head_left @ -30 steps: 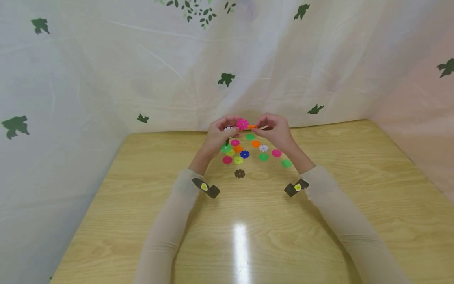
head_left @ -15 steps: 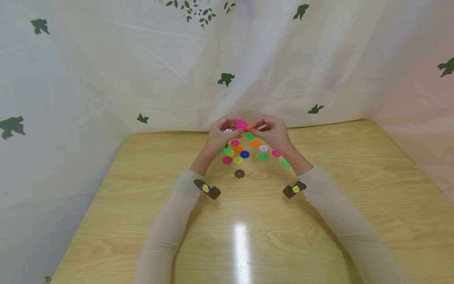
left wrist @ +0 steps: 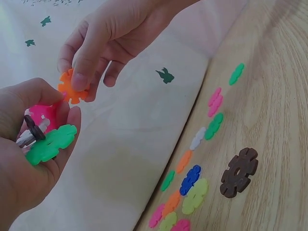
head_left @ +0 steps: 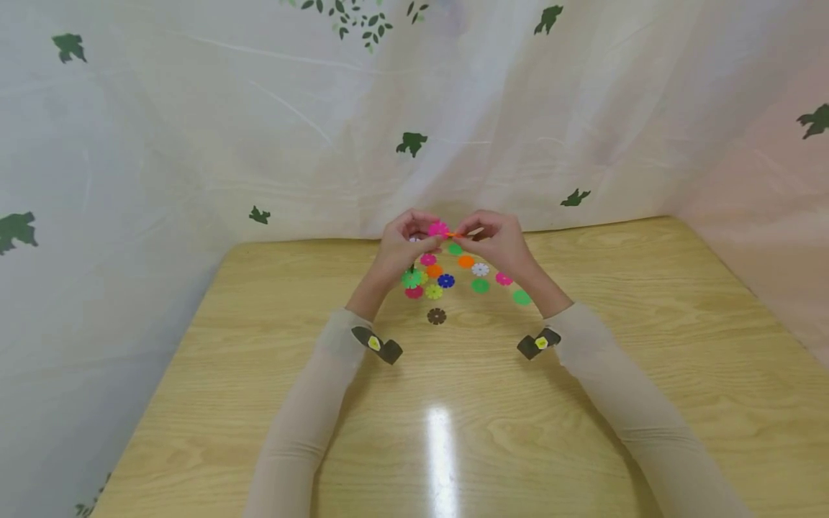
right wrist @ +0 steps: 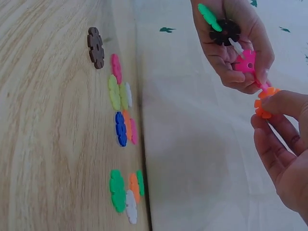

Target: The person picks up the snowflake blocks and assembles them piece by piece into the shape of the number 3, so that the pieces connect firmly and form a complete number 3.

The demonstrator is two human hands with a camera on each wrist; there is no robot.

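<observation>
Head view: behind the left hand (head_left: 403, 248) and right hand (head_left: 500, 237) we log the table's (head_left: 214, 360) far edge, wood-grained top extending either side. Left pinches linked, notched discs (right wrist: 246, 60); right pinches a flat, notched orange disc (left wrist: 71, 92) touching them.

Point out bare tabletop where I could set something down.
Free on the wooden table: left of the beige left sleeve, right of the beige right sleeve, and between them, nearer the person than the brown notched plastic disc. Crowded: the far middle, where multicoloured notched plastic discs cluster.
</observation>
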